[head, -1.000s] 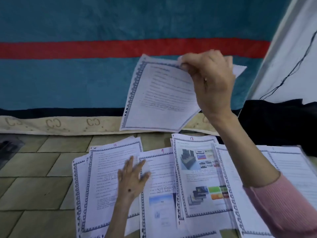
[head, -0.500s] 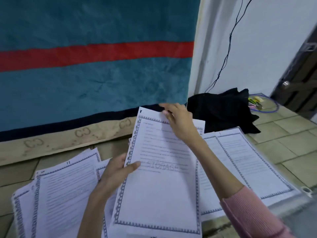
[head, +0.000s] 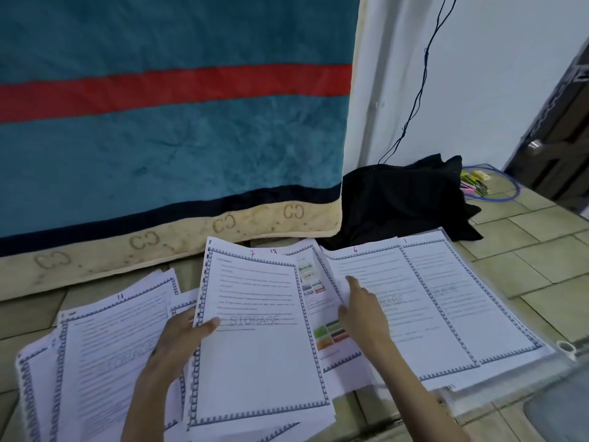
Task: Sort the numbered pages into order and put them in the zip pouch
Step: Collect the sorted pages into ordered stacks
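Numbered pages with a blue patterned border lie spread on the tiled floor. My left hand grips the left edge of page 7, thumb on top. My right hand rests on page 6, index finger stretched out and pointing at its text. Page 1 lies to the right of page 6, on the clear zip pouch. A page with coloured pictures, marked 13, shows between pages 7 and 6. More pages fan out at the left, the top one marked 11.
A teal blanket with a red stripe hangs behind the pages. A black cloth bundle lies at the wall, with a thin black cable above it. Coloured markers and a blue cord sit at the far right.
The page held up by my right hand came down onto the pile. My left hand took its left edge. My right hand let go and moved right onto page 6.
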Available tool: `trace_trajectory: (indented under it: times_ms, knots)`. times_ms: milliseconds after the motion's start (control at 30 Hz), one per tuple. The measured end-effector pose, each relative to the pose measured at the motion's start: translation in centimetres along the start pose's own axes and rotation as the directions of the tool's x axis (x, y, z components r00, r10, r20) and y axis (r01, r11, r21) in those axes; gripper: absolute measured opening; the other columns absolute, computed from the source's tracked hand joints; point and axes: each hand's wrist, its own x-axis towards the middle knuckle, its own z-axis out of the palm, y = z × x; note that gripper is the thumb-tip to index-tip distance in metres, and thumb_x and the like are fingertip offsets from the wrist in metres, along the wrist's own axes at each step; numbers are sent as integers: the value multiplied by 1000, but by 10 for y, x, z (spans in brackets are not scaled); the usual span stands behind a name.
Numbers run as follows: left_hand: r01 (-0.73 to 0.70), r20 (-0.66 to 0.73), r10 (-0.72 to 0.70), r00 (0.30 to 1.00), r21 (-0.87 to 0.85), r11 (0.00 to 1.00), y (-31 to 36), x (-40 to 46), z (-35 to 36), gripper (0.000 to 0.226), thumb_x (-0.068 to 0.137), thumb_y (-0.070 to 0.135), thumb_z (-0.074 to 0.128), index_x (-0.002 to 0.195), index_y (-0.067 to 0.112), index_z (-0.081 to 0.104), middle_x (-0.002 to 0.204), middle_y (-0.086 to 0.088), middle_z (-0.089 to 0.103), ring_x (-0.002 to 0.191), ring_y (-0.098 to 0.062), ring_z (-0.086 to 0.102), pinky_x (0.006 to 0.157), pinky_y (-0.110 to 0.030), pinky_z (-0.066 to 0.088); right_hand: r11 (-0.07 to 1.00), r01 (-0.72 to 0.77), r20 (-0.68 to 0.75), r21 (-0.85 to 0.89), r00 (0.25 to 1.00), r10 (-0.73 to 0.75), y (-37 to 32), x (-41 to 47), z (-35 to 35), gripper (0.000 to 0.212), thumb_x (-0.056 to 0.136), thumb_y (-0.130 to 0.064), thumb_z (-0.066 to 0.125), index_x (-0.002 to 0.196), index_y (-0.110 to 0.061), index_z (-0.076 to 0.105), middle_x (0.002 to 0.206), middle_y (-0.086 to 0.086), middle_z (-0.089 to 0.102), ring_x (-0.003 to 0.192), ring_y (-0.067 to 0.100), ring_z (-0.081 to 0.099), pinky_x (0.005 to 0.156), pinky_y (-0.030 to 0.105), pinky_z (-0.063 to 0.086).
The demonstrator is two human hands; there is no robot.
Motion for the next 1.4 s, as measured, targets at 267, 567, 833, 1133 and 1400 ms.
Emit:
trace_trajectory:
  times_ms: [267, 567, 833, 1133, 1400]
  knots:
    - [-124, 133, 134, 982, -76, 989, 44, -3, 45, 19, 86, 5, 63, 87, 23, 67, 91, 5, 70, 88, -18, 67, 87, -38, 52, 990, 82, -164, 116, 984, -63, 10, 6, -94, 58, 88, 9, 34, 139, -17, 44, 69, 14, 57, 51, 18, 43, 53, 29, 36]
    - [-127, 251, 113, 961, 37, 991, 36, 15, 186, 30, 87, 7, 59, 116, 8, 59, 122, -6, 64, 100, -15, 60, 81, -20, 48, 989, 116, -168, -89, 977, -130, 13, 2, -95, 98, 79, 16, 37, 147, -36, -10, 53, 7, 38, 44, 21, 37, 44, 29, 26]
    - [7, 252, -27, 967, 81, 997, 27, 13, 200, 37, 86, 23, 59, 122, 13, 57, 127, -5, 60, 115, -21, 57, 93, -25, 46, 970, -11, 181, -243, 982, 56, 43, 26, -18, 69, 88, -68, 9, 115, -21, 52, 114, 10, 55, 110, 35, 53, 89, 45, 42]
    - [1, -316, 13, 949, 43, 999, -5, 18, 28, 36, 92, 13, 53, 128, 12, 53, 122, -7, 61, 108, -22, 61, 83, -22, 46, 973, 193, -184, -125, 959, -214, -13, 17, -5, 47, 97, -37, 41, 128, -4, 52, 130, 25, 51, 121, 43, 41, 97, 48, 36]
    - [219, -606, -85, 791, 150, 964, -64, -10, -85, 37, 97, 11, 43, 134, 6, 47, 136, -16, 50, 122, -32, 50, 96, -35, 42, 735, 583, 147, 348, 740, -656, -147, -69, 94, 33, 96, -18, 47, 127, -13, 57, 121, 7, 62, 114, 20, 55, 94, 24, 41]
